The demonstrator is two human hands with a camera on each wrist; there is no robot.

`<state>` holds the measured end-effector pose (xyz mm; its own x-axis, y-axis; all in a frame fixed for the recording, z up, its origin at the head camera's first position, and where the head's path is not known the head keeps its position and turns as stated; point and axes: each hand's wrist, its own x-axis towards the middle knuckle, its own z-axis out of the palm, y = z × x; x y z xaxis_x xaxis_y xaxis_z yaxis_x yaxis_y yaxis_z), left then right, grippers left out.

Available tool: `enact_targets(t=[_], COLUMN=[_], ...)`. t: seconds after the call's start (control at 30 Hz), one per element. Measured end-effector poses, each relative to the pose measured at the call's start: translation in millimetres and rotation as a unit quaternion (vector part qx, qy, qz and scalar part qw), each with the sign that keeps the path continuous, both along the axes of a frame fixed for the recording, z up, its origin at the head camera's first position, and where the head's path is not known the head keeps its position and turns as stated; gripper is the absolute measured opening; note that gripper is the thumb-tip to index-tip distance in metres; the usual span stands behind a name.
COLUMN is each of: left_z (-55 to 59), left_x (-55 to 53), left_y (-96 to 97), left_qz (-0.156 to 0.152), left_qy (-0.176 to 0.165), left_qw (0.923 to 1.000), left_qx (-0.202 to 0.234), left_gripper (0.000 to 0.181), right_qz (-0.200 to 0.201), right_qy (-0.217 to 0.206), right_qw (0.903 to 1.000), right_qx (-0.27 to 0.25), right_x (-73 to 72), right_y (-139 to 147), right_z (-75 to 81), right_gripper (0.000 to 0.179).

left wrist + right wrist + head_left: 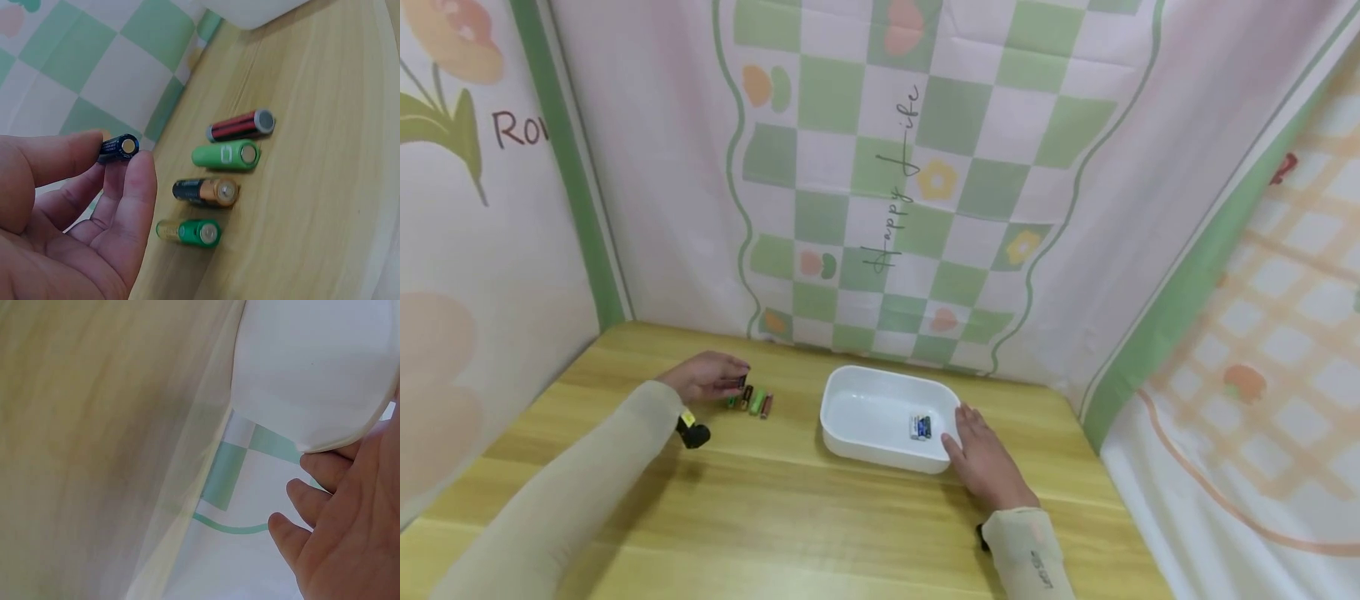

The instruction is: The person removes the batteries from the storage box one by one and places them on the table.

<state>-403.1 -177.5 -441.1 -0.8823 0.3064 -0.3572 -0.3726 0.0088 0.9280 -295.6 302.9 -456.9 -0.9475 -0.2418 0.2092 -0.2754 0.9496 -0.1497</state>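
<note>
My left hand (703,377) pinches a dark blue battery (119,148) between thumb and fingertips, above the table. Beside it several batteries lie in a row: a red and black one (240,125), a light green one (225,154), a black and copper one (205,191) and a green and gold one (189,232). My right hand (988,462) rests against the right end of a white plastic box (880,454), its fingers loosely extended and its thumb by the rim. Small blue and silver batteries (921,427) lie inside the box near that end; their exact number is hard to tell.
The box and loose batteries are on a wood-grain table (760,517). Behind its far edge hangs a green and white checkered cloth (895,208). Printed cloths also hang at the left (482,250) and right (1262,375).
</note>
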Motion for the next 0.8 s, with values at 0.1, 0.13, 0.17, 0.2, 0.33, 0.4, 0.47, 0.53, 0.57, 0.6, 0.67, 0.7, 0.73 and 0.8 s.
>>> enact_targets(t=[0.1, 0.13, 0.17, 0.2, 0.33, 0.4, 0.47, 0.53, 0.57, 0.6, 0.67, 0.7, 0.73, 0.8], left_z=[-0.3, -0.6, -1.1, -1.7, -4.6, -6.9, -7.2, -8.7, -9.9, -11.2, -14.3, -16.1, -17.9, -21.0], left_x=[0.0, 0.0, -0.1, -0.1, -0.7, -0.5, -1.7, -3.0, -3.6, -4.1, -4.8, -4.9, -4.9, -4.5], left_y=[-4.4, -5.8, -6.8, -7.9, -11.1, -13.6, -14.8, -16.6, -17.5, -18.3, -19.3, -19.9, -20.2, -20.1], left_qz=[0.005, 0.007, 0.013, 0.012, 0.031, 0.034, 0.043, 0.045, 0.046, 0.046, 0.049, 0.048, 0.046, 0.050], left_qy=[0.002, 0.002, -0.001, 0.000, -0.009, -0.006, -0.006, -0.005, -0.005, -0.005, -0.006, -0.007, -0.007, -0.015], left_qw=[1.0000, 1.0000, 0.9999, 0.9999, 0.9995, 0.9994, 0.9989, 0.9988, 0.9987, 0.9986, 0.9984, 0.9985, 0.9986, 0.9983], left_qx=[-0.004, -0.005, -0.005, -0.006, -0.005, -0.008, -0.015, -0.020, -0.021, -0.024, -0.025, -0.025, -0.024, -0.025], left_gripper=[0.050, 0.049, 0.048, 0.048, 0.047, 0.048, 0.047, 0.047, 0.047, 0.047, 0.046, 0.046, 0.047, 0.045], right_qz=[0.002, 0.002, 0.001, 0.001, -0.008, -0.008, -0.007, -0.006, -0.006, -0.005, -0.004, -0.002, 0.001, 0.002], right_qy=[0.007, 0.008, 0.007, 0.005, -0.007, -0.010, -0.012, -0.013, -0.013, -0.013, -0.011, -0.009, -0.007, -0.006], right_qw=[1.0000, 1.0000, 1.0000, 1.0000, 0.9999, 0.9999, 0.9999, 0.9999, 0.9999, 0.9999, 0.9999, 0.9999, 1.0000, 1.0000], right_qx=[0.001, 0.000, -0.001, 0.000, 0.004, 0.005, 0.002, -0.002, -0.003, -0.003, -0.004, -0.004, -0.002, -0.004], right_x=[-0.8, -0.9, -0.8, -0.8, -0.2, 0.0, 0.6, 1.8, 2.0, 1.8, 1.7, 1.4, 1.1, 1.4], right_y=[-0.4, -0.6, -0.7, -0.7, -1.1, -1.6, -1.4, -1.4, -1.5, -1.6, -1.9, -1.8, -1.6, -1.4], right_z=[-0.1, 0.0, 0.1, 0.1, -0.2, -0.4, 0.6, 2.0, 2.5, 2.6, 3.3, 3.1, 2.7, 1.7], right_gripper=[0.069, 0.069, 0.069, 0.069, 0.070, 0.070, 0.069, 0.069, 0.069, 0.069, 0.069, 0.069, 0.069, 0.069])
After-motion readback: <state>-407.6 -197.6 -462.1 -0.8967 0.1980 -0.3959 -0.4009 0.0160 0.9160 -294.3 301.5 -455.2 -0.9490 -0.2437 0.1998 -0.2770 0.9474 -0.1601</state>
